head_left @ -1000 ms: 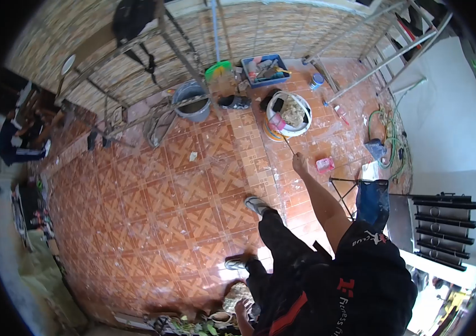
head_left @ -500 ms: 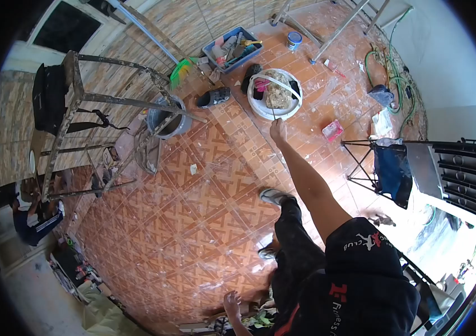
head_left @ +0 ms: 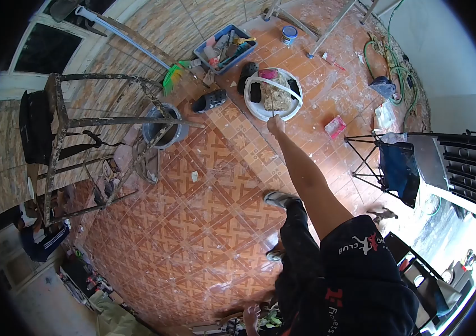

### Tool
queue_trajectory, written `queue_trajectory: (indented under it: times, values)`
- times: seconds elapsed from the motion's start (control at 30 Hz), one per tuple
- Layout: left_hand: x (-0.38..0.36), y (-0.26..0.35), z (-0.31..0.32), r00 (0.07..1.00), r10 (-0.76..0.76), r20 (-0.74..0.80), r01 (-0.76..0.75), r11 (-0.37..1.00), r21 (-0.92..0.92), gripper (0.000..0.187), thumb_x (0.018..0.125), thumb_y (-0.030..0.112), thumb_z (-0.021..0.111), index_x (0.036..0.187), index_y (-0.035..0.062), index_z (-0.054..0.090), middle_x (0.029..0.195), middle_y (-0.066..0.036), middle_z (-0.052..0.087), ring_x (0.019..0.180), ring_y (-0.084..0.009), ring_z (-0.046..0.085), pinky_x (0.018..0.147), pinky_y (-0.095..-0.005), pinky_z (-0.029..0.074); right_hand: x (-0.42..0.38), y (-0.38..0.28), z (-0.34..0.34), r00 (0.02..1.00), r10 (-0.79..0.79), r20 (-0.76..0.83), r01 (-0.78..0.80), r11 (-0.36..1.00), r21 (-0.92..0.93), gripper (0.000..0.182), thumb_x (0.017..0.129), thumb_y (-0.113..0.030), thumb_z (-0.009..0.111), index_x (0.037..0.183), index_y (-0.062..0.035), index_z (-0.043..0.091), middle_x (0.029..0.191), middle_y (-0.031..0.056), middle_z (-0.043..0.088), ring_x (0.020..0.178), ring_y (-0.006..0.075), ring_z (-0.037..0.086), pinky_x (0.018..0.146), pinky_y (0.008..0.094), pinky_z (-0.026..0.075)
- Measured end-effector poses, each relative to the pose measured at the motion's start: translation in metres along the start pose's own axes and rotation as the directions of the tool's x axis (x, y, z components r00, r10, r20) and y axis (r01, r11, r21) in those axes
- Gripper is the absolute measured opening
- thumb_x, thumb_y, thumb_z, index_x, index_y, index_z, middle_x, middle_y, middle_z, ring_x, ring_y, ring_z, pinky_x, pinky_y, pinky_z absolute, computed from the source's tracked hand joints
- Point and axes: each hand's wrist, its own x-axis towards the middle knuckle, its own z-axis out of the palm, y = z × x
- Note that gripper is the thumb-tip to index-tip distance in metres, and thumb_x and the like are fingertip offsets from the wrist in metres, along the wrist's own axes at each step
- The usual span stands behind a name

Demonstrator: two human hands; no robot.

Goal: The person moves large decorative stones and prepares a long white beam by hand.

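Observation:
My right hand (head_left: pixel 275 125), at the end of an outstretched arm, is closed on a thin dark stick-like tool (head_left: pixel 273 112). I cannot make out the tool's kind. Its far end reaches over a white bucket (head_left: pixel 258 110) with a white arched handle. A lumpy beige mass (head_left: pixel 276 96) fills the bucket's middle, and a pink thing (head_left: pixel 267 73) shows at its far side. My left hand (head_left: pixel 252 315) hangs low beside my legs at the bottom edge, fingers apart, holding nothing visible. Leaves and clutter lie close to it.
Dark shoes (head_left: pixel 210 101) and a blue tool crate (head_left: pixel 224 68) lie near the bucket. On the left are a grey bucket (head_left: pixel 181 132) and a metal frame (head_left: pixel 53 162). A pink tray (head_left: pixel 335 127) and folding chair (head_left: pixel 397 168) stand right. Another person (head_left: pixel 42 243) is far left.
The view has shifted slightly. My right hand stays at the white bucket's near rim with the tool. My left hand has moved right and down, closer to my legs.

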Motion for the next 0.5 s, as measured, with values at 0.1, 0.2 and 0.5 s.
queue_trajectory:
  times: [0.1,0.2,0.5]
  values:
    - [-0.003,0.017,-0.001,1.0,0.003,-0.024,-0.002,1.0,0.02,0.027,0.087,0.021,0.047,0.105,0.0007,0.051,0.096,-0.016,0.06,0.076,-0.0225,0.061,0.065,-0.0317,0.051,0.005,-0.001,-0.007,0.989,0.101,0.106,-0.104,0.994,0.029,0.046,0.078,-0.027,0.043,0.11,0.0056,0.045,0.103,0.0288,0.055,0.1,0.0404,0.053,0.086,0.0438,0.043]
    - [-0.002,0.03,0.0,0.998,0.014,-0.053,-0.013,1.0,0.014,0.026,0.087,0.023,0.048,0.104,0.0024,0.051,0.096,-0.015,0.06,0.076,-0.0216,0.061,0.063,-0.03,0.05,-0.012,-0.012,-0.026,0.984,0.129,0.121,-0.133,0.991,0.021,0.053,0.076,-0.032,0.048,0.113,0.0055,0.044,0.105,0.0275,0.055,0.101,0.0386,0.053,0.088,0.0436,0.041]
    - [0.017,0.078,0.012,0.972,0.233,0.044,-0.236,0.967,0.098,0.025,0.088,0.026,0.05,0.102,0.0054,0.052,0.095,-0.011,0.06,0.076,-0.0212,0.061,0.062,-0.0295,0.049,-0.093,0.055,-0.064,0.95,-0.283,-0.135,0.276,0.959,-0.066,0.067,0.072,-0.032,0.061,0.119,0.0059,0.032,0.114,0.032,0.041,0.104,0.0451,0.045,0.088,0.0447,0.04]
